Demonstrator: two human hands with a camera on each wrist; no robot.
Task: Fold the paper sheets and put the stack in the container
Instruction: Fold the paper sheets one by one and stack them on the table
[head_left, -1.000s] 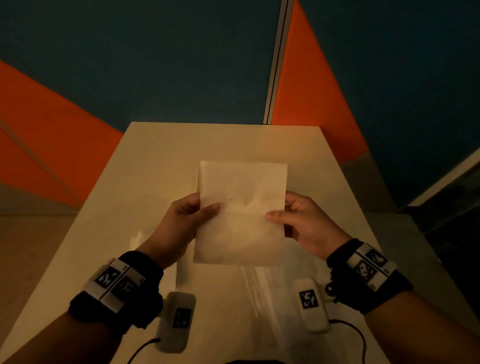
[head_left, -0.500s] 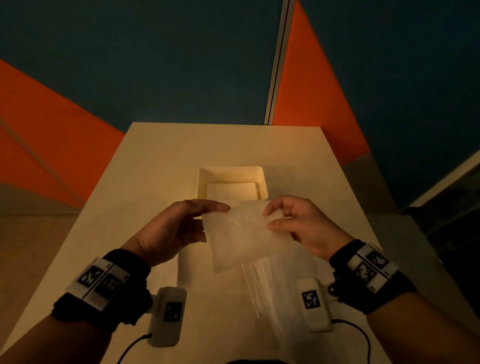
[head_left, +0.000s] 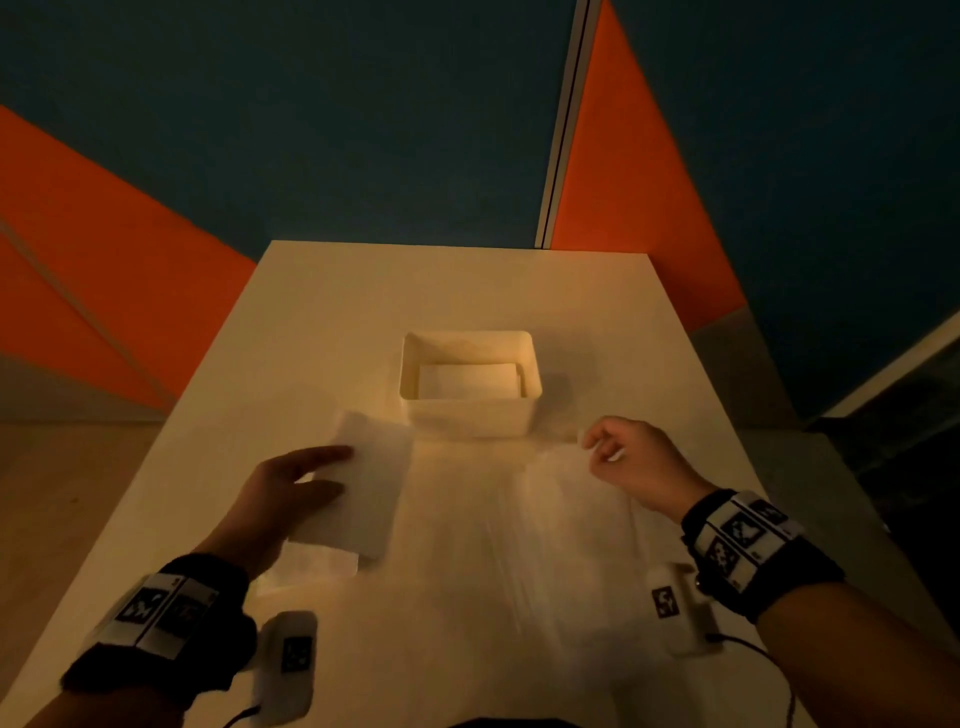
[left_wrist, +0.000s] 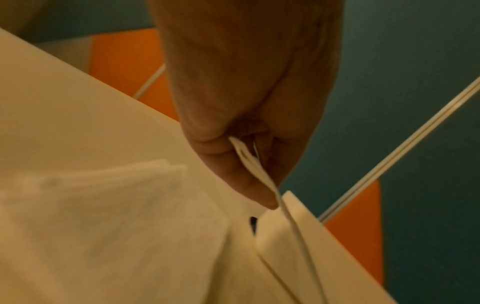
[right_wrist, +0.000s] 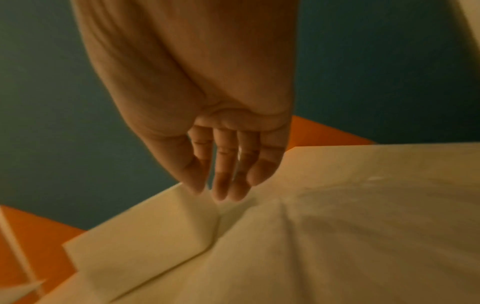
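Note:
In the head view my left hand (head_left: 332, 470) pinches a folded white paper sheet (head_left: 371, 488) just above the table, left of centre. The left wrist view shows thumb and fingers closed on the folded sheet's edge (left_wrist: 249, 162). Part of a paper stack (head_left: 322, 564) peeks out under the folded sheet. The white container (head_left: 470, 415) stands beyond the hands at the table's middle, with folded paper (head_left: 467, 379) lying in it. My right hand (head_left: 597, 447) hovers with relaxed fingers (right_wrist: 226, 181) over blurred flat sheets (head_left: 571, 519) and holds nothing.
The pale table (head_left: 467, 291) ends at blue and orange wall panels (head_left: 649, 208) behind it. Its left and right edges drop to the floor. The container's wall (right_wrist: 145, 232) is just ahead of my right fingertips.
Both hands held the sheet upright, then folded it. Now the left hand alone has carried it down and to the left. The right hand let go and moved right.

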